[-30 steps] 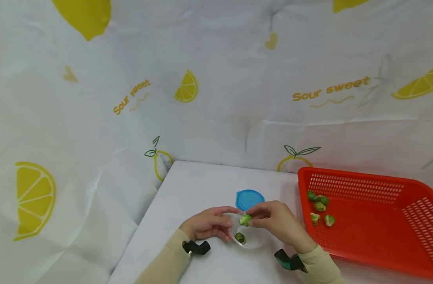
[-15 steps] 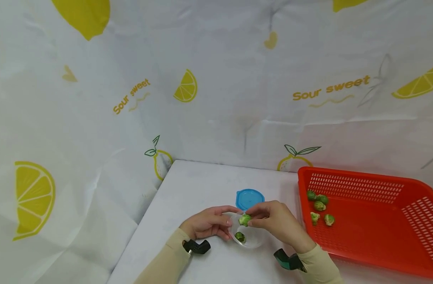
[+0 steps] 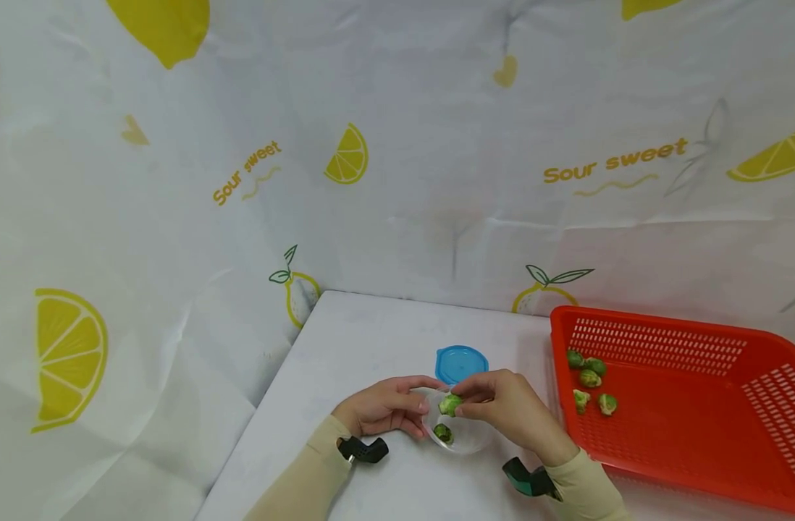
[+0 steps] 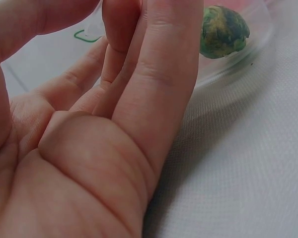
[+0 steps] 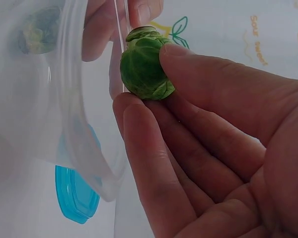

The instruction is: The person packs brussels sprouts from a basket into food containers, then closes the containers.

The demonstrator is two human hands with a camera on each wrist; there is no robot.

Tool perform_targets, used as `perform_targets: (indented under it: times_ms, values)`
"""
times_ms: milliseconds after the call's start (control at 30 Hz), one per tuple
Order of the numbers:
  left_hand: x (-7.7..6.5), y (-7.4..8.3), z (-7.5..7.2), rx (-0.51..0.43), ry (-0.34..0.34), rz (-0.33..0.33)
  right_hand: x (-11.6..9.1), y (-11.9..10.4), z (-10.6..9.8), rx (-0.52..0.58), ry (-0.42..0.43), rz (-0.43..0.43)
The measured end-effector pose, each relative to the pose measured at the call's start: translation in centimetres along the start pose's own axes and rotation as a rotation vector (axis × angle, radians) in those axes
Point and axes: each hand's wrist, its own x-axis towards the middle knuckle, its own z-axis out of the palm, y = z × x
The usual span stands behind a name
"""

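My left hand (image 3: 391, 407) grips the rim of a round clear plastic container (image 3: 472, 438) from the left, thumb at the near side of the rim. One Brussels sprout (image 3: 443, 433) lies inside; the left wrist view shows this sprout (image 4: 224, 32) past the fingers. Over the container's mouth, my right hand (image 3: 516, 409) pinches a second Brussels sprout (image 3: 449, 404) between thumb and fingertips. In the right wrist view that pinched sprout (image 5: 146, 69) is bright green and sits right beside the container's rim (image 5: 72, 74).
A blue plastic lid (image 3: 461, 364) lies on the white table (image 3: 371, 325) just beyond the hands. To the right stands a red perforated basket (image 3: 691, 427), with several Brussels sprouts (image 3: 590, 378) near its left wall. A lemon-print sheet (image 3: 436, 145) hangs behind the table.
The head view has shifted slightly. Both hands, the container and the pinched Brussels sprout keep almost the same places relative to each other.
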Motion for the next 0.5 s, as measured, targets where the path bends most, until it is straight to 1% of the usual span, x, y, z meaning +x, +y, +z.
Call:
perform_targets:
  times_ms: [367,500]
  values:
    - [0.04,0.09,-0.07,0.004,-0.005,-0.003,0.18,-0.15,0.30,-0.046,0.012,-0.003]
    - [-0.04,0.16,-0.02,0.012,-0.006,-0.003,0.21,-0.26,0.45,-0.048,0.021,0.017]
